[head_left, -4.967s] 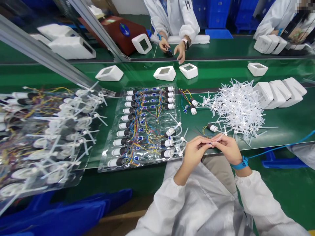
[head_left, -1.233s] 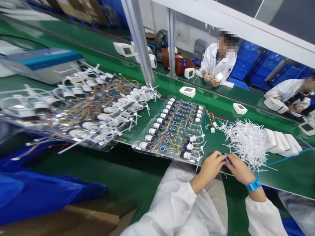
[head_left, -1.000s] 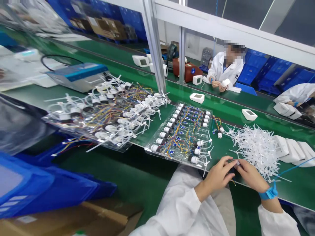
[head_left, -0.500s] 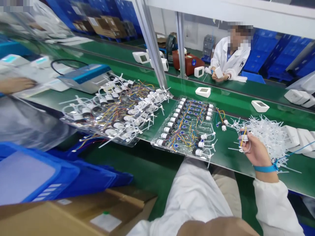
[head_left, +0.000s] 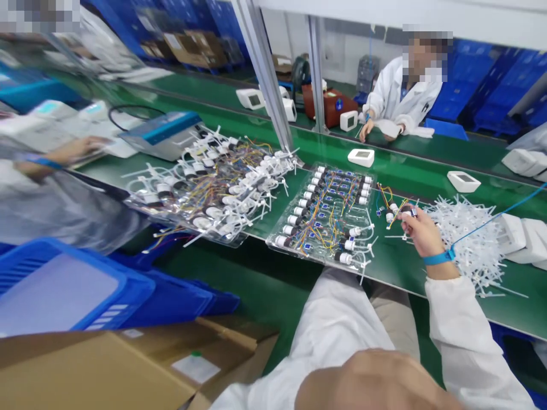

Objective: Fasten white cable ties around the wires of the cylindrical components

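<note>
My right hand [head_left: 424, 232], with a blue wrist strap [head_left: 439, 258], is closed in a pinch on a small black-and-white cylindrical part with coloured wires [head_left: 408, 212]. Right beside its fingertips, similar wired parts [head_left: 390, 215] lie on the green bench. Left of it is a clear plastic tray [head_left: 273, 244] with rows of these parts; a few near the front right carry white cable ties [head_left: 371, 223]. A heap of loose cable ties [head_left: 465, 242] lies just right of the hand. Close to the camera, my left hand [head_left: 371, 382] shows only its blurred back; its fingers are hidden.
Another crowded tray [head_left: 213, 188] stands to the left, near a co-worker's hand [head_left: 83, 147]. White devices [head_left: 361, 157] sit along the bench. Metal posts [head_left: 267, 80] rise behind. A blue crate [head_left: 55, 279] and cardboard box [head_left: 106, 370] are below left. Across sits another person [head_left: 401, 91].
My right hand has moved left and slightly away from me with the wired part, off the cable-tie heap. The left co-worker's arm has come further into view. The person opposite has lowered a white item.
</note>
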